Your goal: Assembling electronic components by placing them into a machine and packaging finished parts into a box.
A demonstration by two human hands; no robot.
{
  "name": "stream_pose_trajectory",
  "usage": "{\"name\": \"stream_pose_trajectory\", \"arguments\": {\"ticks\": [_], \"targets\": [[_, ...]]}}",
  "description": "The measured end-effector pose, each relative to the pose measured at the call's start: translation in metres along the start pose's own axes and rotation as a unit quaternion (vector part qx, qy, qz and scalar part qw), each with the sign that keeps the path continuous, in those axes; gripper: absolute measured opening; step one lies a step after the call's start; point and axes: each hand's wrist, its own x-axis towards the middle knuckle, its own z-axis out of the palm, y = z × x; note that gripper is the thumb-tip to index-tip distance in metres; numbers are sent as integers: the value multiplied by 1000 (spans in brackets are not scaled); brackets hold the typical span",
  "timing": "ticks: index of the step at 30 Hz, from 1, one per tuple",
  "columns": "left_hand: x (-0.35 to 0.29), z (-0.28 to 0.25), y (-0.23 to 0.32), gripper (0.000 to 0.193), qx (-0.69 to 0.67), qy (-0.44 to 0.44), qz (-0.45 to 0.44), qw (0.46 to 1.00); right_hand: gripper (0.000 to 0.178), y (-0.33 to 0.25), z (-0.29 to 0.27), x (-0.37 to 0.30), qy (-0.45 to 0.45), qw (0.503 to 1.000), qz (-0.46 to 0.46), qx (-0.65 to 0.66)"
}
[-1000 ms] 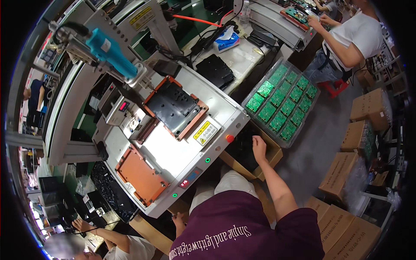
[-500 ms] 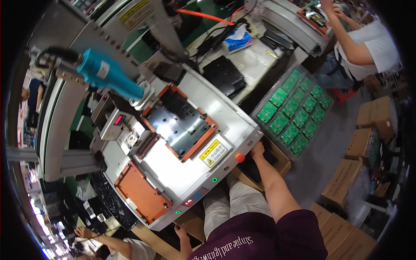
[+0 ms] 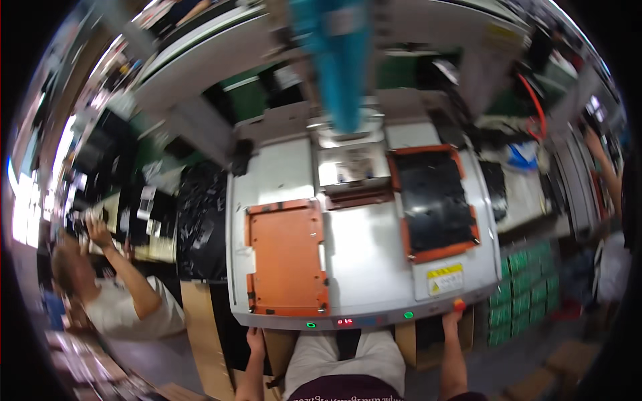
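Observation:
My left hand (image 3: 255,339) is at the front left edge of a white bench machine (image 3: 364,250), just below an orange fixture plate (image 3: 286,257). My right hand (image 3: 452,319) is at the front right edge, close beneath a red push button (image 3: 458,305). The fingers of both hands are smeared and partly hidden by the machine's edge, so I cannot tell whether they grip anything. On the machine's right side, a black flat panel (image 3: 436,200) lies in an orange frame (image 3: 441,254). A teal cylindrical screwdriver unit (image 3: 338,73) hangs over the middle.
Cardboard boxes (image 3: 202,334) stand below the machine. Green circuit boards (image 3: 525,291) lie in trays at the right. Black film-like parts (image 3: 202,227) are piled at the left. A co-worker (image 3: 127,294) sits at the left, and another person's arm (image 3: 605,167) shows at the far right.
My view has swung left, and the machine now appears nearly square-on and blurred. Both hands are still by its front edge; the black panel remains in the right frame.

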Motion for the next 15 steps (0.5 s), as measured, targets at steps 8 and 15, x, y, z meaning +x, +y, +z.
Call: {"name": "stream_pose_trajectory", "arguments": {"ticks": [8, 15], "targets": [[6, 27, -79, 22, -67, -51, -33, 996, 36, -42, 12, 4, -79, 991, -97, -51], [23, 43, -113, 39, 150, 28, 141, 978, 36, -90, 96, -43, 69, 536, -263, -799]]}}
